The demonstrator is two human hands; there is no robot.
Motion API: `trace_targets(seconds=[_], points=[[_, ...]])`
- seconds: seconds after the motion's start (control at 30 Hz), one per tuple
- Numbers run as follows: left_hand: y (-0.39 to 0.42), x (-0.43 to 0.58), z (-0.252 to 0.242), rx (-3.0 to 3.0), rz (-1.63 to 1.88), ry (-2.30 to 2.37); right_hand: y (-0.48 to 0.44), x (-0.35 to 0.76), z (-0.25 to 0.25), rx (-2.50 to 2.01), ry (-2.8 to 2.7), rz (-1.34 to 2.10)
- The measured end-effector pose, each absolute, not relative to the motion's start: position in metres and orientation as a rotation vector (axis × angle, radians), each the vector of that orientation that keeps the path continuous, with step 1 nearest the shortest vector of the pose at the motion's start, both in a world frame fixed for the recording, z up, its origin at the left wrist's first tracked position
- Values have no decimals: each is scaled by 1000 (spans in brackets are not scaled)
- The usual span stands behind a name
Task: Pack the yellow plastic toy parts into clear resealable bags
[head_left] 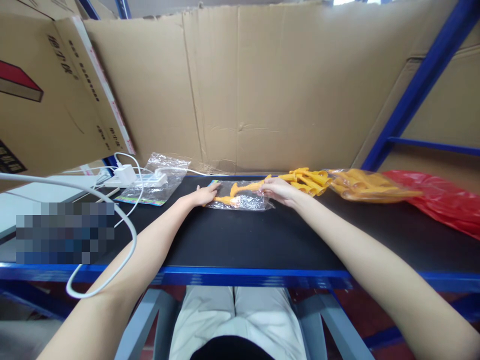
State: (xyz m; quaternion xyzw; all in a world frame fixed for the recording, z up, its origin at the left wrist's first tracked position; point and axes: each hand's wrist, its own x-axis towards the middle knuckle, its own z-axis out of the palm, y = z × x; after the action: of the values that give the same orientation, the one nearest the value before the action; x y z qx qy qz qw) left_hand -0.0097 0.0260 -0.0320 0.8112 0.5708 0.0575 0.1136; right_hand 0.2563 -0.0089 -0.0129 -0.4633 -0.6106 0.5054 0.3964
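Observation:
A clear plastic bag (245, 201) lies flat on the black shelf top (262, 235) with orange plastic pieces (243, 189) partly inside it. My left hand (205, 194) rests on the bag's left end, fingers stretched out and pressing it down. At the bag's right end, my right hand (279, 190) has its fingers closed around an orange piece.
A loose pile of orange pieces (309, 180) lies to the right, then a clear bag full of them (369, 186) and a red bag (442, 197). A stack of empty clear bags (157, 180), a white power strip (131, 177) and a white cable (123, 225) sit on the left. Cardboard walls stand behind.

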Motion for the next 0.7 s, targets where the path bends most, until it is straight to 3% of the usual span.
trace_targets(seconds=[0.33,0.7], points=[[15,7,-29,2298,397,1396,-9,255,-26,-1159,-2178,612],[7,10,-20,2031,553,1302,-1,246,-36,-1319,-2025,546]])
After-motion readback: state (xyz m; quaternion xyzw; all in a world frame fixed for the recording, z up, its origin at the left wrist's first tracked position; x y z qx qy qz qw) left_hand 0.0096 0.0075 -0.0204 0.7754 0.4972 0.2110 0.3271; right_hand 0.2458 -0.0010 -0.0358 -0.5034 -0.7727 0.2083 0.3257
